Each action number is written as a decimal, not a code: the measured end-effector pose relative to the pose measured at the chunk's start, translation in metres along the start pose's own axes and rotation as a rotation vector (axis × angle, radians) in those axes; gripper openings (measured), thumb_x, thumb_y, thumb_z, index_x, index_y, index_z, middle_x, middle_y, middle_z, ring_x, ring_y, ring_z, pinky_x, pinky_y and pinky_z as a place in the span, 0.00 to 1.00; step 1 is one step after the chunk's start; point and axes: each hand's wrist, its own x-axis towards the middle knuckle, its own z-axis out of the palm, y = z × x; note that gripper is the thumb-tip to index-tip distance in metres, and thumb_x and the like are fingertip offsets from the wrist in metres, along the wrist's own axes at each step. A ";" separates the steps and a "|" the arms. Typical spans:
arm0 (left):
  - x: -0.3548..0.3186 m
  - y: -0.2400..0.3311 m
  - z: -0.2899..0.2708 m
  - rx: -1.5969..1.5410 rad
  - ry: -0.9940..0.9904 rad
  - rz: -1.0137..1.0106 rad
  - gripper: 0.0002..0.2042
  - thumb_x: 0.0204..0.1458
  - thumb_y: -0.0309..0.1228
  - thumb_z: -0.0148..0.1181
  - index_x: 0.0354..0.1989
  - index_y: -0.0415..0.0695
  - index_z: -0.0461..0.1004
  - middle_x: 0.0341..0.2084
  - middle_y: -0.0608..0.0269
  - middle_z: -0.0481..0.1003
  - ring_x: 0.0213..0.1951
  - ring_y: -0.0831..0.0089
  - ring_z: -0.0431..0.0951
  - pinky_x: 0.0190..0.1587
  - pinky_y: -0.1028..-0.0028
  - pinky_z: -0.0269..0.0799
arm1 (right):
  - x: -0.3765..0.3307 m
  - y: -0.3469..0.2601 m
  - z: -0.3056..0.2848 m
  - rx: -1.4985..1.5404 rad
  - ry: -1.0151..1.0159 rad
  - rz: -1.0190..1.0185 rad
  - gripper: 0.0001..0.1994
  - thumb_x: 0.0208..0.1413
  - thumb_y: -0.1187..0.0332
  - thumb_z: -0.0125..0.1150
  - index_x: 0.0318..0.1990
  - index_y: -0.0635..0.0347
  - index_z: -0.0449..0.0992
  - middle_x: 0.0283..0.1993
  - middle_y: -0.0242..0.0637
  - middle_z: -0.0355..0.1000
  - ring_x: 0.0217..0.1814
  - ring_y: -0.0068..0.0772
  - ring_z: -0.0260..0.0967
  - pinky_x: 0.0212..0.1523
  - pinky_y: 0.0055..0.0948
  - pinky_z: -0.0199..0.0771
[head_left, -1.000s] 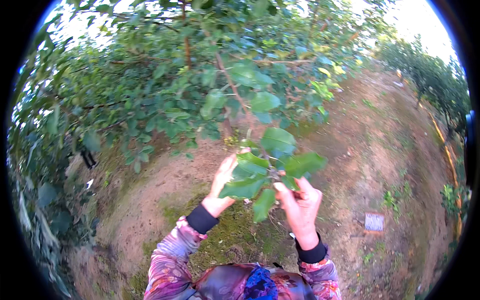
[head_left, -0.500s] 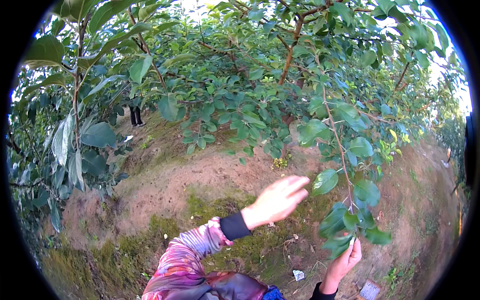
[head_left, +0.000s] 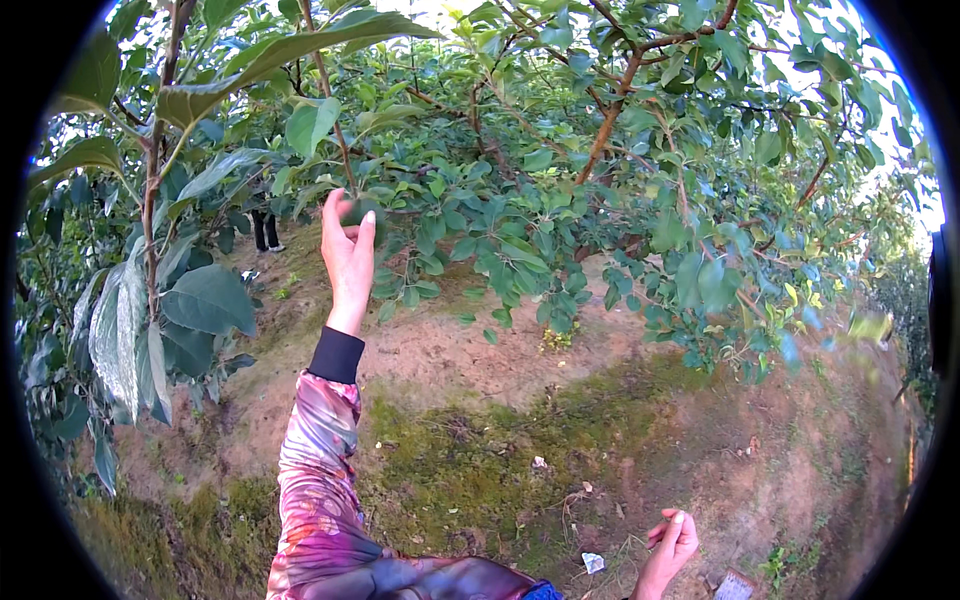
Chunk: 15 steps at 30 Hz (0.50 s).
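Observation:
My left hand [head_left: 348, 262] is raised at the left of centre, thumb and fingers apart. It reaches up to the lower end of a thin leafy branch [head_left: 330, 95], by a blurred dark green leaf [head_left: 368, 228]. Whether the fingertips touch the branch I cannot tell. Low at the right, my right hand [head_left: 672, 552] is held over the ground with its fingers curled in toward the thumb, and nothing shows in them. Above it hangs a blurred leafy branch [head_left: 700, 270], apart from the hand.
Leafy trees fill the upper view, with a brown bough [head_left: 612, 115] at the centre right. Large leaves [head_left: 208, 300] hang close at the left. Sloping bare soil [head_left: 470, 350] and moss [head_left: 470, 450] lie below, with a pale scrap [head_left: 593, 563]. A person's dark-clad legs [head_left: 266, 230] stand farther off.
My right hand has let go of the branch tip, and that branch has swung upward. My left hand has moved up and left to the other branch. The view has shifted slightly.

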 end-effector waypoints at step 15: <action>0.026 -0.091 -0.003 -0.108 0.070 -0.105 0.17 0.55 0.20 0.52 0.55 0.35 0.70 0.45 0.57 0.76 0.44 0.73 0.74 0.49 0.74 0.68 | -0.056 0.012 0.024 -0.004 -0.170 0.228 0.11 0.66 0.63 0.52 0.38 0.59 0.79 0.19 0.24 0.67 0.18 0.12 0.58 0.20 0.16 0.57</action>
